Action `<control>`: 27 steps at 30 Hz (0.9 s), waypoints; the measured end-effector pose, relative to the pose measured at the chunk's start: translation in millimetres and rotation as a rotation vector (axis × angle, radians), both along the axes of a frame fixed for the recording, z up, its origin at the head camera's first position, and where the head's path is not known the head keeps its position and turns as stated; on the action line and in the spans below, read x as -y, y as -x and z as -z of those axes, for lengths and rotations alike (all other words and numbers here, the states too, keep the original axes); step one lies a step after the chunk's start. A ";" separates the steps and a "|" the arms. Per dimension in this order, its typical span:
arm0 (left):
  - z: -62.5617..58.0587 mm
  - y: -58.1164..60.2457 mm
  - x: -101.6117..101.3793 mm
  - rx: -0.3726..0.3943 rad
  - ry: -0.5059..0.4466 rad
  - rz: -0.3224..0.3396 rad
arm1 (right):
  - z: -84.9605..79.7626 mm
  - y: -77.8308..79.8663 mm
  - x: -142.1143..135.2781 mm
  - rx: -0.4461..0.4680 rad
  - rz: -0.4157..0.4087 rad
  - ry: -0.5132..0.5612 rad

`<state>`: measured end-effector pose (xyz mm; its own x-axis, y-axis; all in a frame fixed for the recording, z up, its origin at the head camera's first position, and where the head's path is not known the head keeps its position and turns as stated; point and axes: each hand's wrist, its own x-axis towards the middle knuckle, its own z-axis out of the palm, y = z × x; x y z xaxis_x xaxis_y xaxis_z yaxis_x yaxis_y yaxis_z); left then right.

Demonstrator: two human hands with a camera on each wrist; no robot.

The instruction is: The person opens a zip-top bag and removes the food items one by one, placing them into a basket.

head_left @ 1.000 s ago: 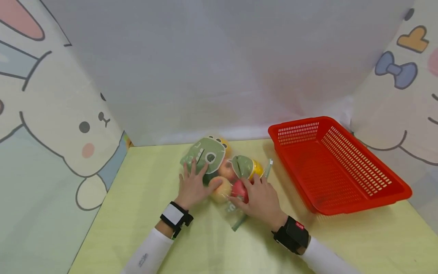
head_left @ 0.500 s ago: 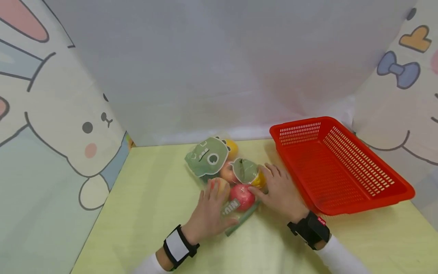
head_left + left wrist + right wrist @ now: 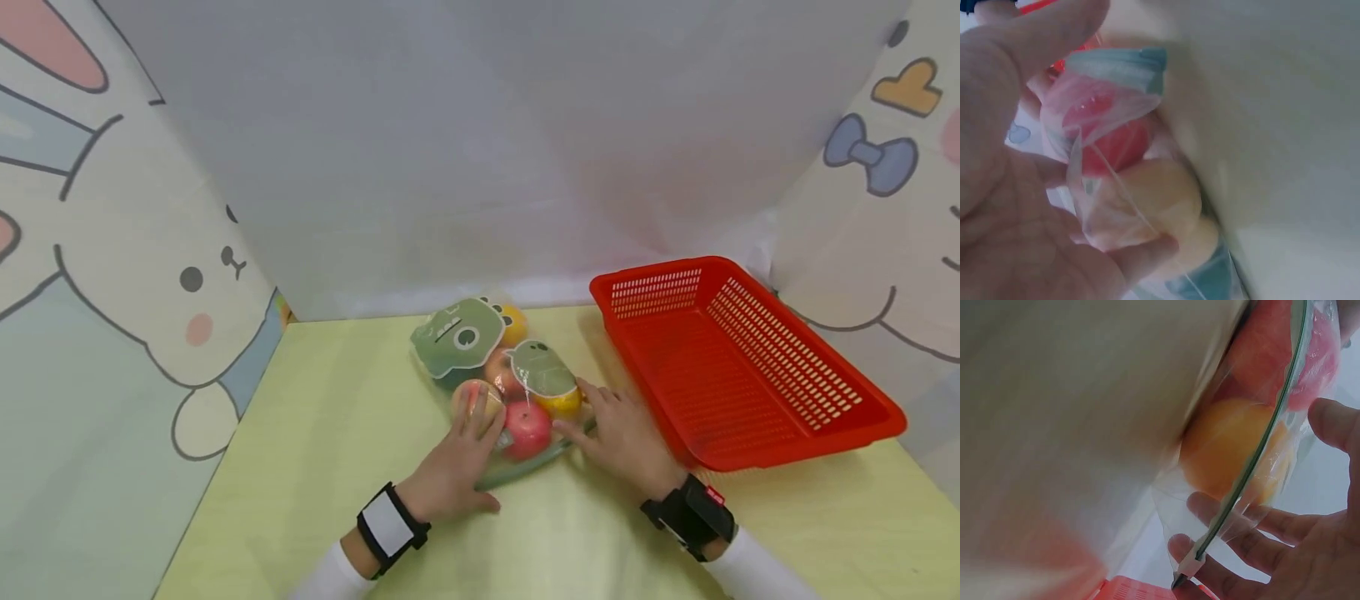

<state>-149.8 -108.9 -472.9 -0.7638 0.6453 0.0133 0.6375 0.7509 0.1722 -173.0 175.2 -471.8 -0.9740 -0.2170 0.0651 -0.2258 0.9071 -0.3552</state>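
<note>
A clear plastic zip bag with green cartoon dinosaur faces lies on the table, filled with several round fruits. Inside it are a red fruit, a pale peach-coloured one and an orange-yellow one. My left hand rests its outstretched fingers on the peach-coloured fruit through the plastic. At the bag's right side, my right hand touches the film with spread fingers, its thumb near the red fruit. In the right wrist view, the green zip strip runs past those fingers, a whitish slider near its end.
A red perforated plastic basket stands right of the bag, close to the right hand. Behind the pale yellow-green table rises a white backdrop. Side panels with cartoon rabbits flank it.
My left hand has drawn back from the dinosaur face to the peach-coloured fruit. My right hand has shifted right to the bag's edge. The bag has moved slightly right and its zip edge has turned.
</note>
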 end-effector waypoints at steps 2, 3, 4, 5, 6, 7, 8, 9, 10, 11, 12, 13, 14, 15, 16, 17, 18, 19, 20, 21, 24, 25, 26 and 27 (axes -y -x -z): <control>-1.5 7.6 7.4 -0.001 0.012 0.007 | -1.3 -5.2 2.6 0.008 -0.003 -0.020; -2.5 11.4 11.3 0.001 0.013 0.003 | -2.2 -8.2 4.2 0.009 -0.004 -0.031; -3.9 15.1 15.3 0.004 0.003 -0.002 | -3.5 -11.4 6.2 0.011 -0.013 -0.039; -5.7 18.7 19.5 0.014 -0.008 -0.011 | -5.0 -14.8 8.2 0.012 -0.022 -0.048; -7.3 22.1 23.3 0.030 -0.022 -0.025 | -6.6 -18.1 10.2 0.011 -0.035 -0.054; -8.8 25.1 26.9 0.045 -0.035 -0.040 | -8.0 -21.2 12.1 0.008 -0.048 -0.054; -10.5 27.3 30.0 0.063 -0.052 -0.055 | -9.3 -24.0 13.7 0.009 -0.059 -0.052; -11.8 28.8 32.4 0.076 -0.066 -0.070 | -10.8 -26.3 14.9 0.009 -0.071 -0.047; -13.3 29.3 34.2 0.089 -0.082 -0.081 | -12.4 -28.3 15.6 0.011 -0.081 -0.045; -14.0 29.0 35.5 0.101 -0.095 -0.092 | -13.7 -29.9 15.6 0.016 -0.082 -0.044; -14.6 27.7 35.9 0.106 -0.105 -0.104 | -15.1 -31.1 14.9 0.031 -0.075 -0.035; -15.2 25.3 36.2 0.106 -0.111 -0.117 | -16.6 -31.9 13.6 0.047 -0.064 -0.019; -16.0 21.8 36.6 0.101 -0.114 -0.128 | -18.7 -32.6 11.7 0.069 -0.048 -0.003; -16.8 17.5 37.1 0.091 -0.118 -0.142 | -20.6 -33.0 9.1 0.094 -0.029 0.014; -17.8 12.2 38.5 0.078 -0.122 -0.162 | -22.3 -33.5 5.8 0.112 -0.013 0.030; -18.8 6.8 40.6 0.064 -0.122 -0.181 | -23.5 -33.9 2.0 0.122 0.002 0.051; -19.7 1.5 43.3 0.046 -0.118 -0.204 | -24.6 -34.1 -2.1 0.118 0.005 0.071; -20.2 -3.6 46.4 0.027 -0.119 -0.227 | -25.2 -34.1 -6.3 0.100 -0.003 0.080; -20.5 -8.1 49.7 0.014 -0.128 -0.248 | -25.4 -34.1 -10.0 0.082 -0.009 0.082; -19.9 -11.4 52.6 0.010 -0.145 -0.274 | -24.8 -33.9 -13.3 0.062 -0.019 0.084; -14.3 -17.5 58.1 0.045 -0.204 -0.328 | -21.3 -33.7 -18.1 0.022 -0.062 0.097; -11.6 -18.3 58.3 0.062 -0.224 -0.338 | -19.6 -33.7 -17.8 0.009 -0.076 0.095; -9.0 -18.7 57.8 0.084 -0.241 -0.348 | -17.6 -33.7 -16.7 -0.003 -0.089 0.094; -6.4 -18.7 56.7 0.102 -0.255 -0.355 | -15.6 -33.7 -15.3 -0.021 -0.111 0.087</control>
<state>-131.1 -165.6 -466.5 -0.9430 0.3288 0.0508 0.3179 0.8455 0.4291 -139.3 190.4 -456.3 -0.9425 -0.3161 0.1083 -0.3313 0.8420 -0.4259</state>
